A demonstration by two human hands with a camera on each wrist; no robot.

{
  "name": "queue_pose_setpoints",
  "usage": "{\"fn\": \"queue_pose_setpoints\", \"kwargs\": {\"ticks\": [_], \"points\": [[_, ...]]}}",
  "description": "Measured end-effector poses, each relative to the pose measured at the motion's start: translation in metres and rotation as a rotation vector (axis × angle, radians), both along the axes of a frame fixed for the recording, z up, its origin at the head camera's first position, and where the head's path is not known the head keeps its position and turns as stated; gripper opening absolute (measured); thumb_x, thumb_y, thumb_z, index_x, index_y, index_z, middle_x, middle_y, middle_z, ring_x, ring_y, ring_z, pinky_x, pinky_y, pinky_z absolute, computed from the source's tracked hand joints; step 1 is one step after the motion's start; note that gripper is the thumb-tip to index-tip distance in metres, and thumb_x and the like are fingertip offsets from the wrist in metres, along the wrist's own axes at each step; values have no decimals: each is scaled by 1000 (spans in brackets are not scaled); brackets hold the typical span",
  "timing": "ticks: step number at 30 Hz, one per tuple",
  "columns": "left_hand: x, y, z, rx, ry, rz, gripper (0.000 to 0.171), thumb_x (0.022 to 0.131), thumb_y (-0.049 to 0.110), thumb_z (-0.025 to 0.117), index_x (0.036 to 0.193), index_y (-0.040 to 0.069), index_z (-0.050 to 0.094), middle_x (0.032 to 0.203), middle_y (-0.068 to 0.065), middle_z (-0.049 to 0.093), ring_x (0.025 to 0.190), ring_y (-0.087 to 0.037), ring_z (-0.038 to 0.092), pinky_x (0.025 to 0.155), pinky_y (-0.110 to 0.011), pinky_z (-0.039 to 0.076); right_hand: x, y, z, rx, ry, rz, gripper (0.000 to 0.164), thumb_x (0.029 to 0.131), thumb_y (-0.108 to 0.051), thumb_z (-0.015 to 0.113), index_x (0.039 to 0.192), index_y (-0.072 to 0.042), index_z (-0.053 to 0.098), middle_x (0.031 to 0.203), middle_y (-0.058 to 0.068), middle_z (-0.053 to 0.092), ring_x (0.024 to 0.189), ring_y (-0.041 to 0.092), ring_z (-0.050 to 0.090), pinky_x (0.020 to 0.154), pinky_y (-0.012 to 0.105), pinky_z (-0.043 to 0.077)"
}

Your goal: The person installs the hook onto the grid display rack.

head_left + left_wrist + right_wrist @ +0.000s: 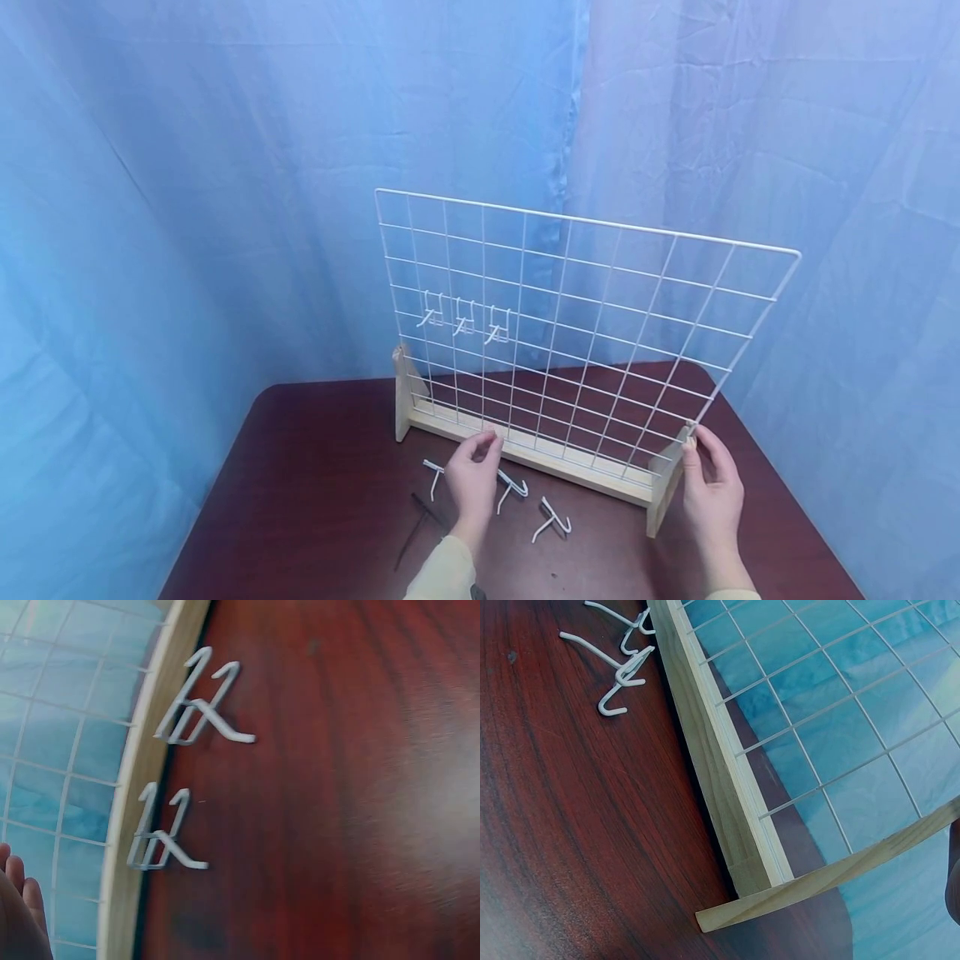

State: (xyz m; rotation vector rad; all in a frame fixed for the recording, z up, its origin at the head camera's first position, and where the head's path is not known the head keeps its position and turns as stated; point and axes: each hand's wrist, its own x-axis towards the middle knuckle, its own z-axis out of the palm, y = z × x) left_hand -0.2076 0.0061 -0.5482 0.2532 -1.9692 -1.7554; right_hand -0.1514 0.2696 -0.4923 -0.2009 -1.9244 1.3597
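Note:
A white wire grid panel (585, 220) stands in a pale wooden stand (570, 471). My right hand (712, 492) pinches the top of the stand's right end piece between thumb and fingers. Beside the stand's front rail is my left hand (472, 479), fingers loosely bent, the fingertips right at the rail in the head view. In the left wrist view its fingers (34, 900) overlap the grid and show no hook between them. White double-pronged wire hooks (621, 673) lie on the table before the rail. Three similar hooks (498, 327) hang in a row from the grid's left part.
The dark red-brown table (322, 492) has rounded back corners. A dark thin T-shaped thing (405, 542) lies left of my left forearm. Pale blue curtains (285, 167) enclose the table's back and sides.

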Motion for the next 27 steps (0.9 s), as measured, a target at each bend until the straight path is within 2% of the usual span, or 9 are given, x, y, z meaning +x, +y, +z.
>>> {"fn": "queue_pose_setpoints", "kwargs": {"ticks": [9, 15, 20, 27], "points": [[15, 5, -24, -25, -33, -36, 11, 82, 10, 80, 92, 8, 77, 83, 4, 74, 70, -8, 65, 61, -22, 55, 0, -1, 0, 11, -2, -1, 33, 97, 6, 55, 129, 3, 60, 123, 7, 64, 109, -10, 53, 93, 8, 43], [21, 8, -34, -43, -8, -40, 12, 81, 10, 81, 91, 6, 76, 80, 3, 73, 68, -8, 64, 61, -23, 55, 0, -1, 1, 1, -26, -1, 32, 98, 3, 56, 130, 2, 60, 124, 5, 63, 109, -12, 52, 94, 8, 42], [26, 8, -42, -61, -20, -59, 14, 80, 11, 81, 92, 7, 76, 82, 4, 73, 70, -7, 66, 64, -23, 56, 0, -1, 1, -15, -18, -6, 32, 98, 4, 56, 129, 2, 60, 126, 6, 62, 108, -12, 53, 92, 8, 43], [32, 9, -50, -79, 3, -96, 15, 80, 10, 81, 94, 6, 76, 85, 2, 74, 71, -7, 67, 65, -24, 57, 1, -1, 1, -2, -1, -3, 31, 97, 6, 56, 128, 9, 58, 122, -11, 61, 107, -12, 53, 91, 8, 43]]}}
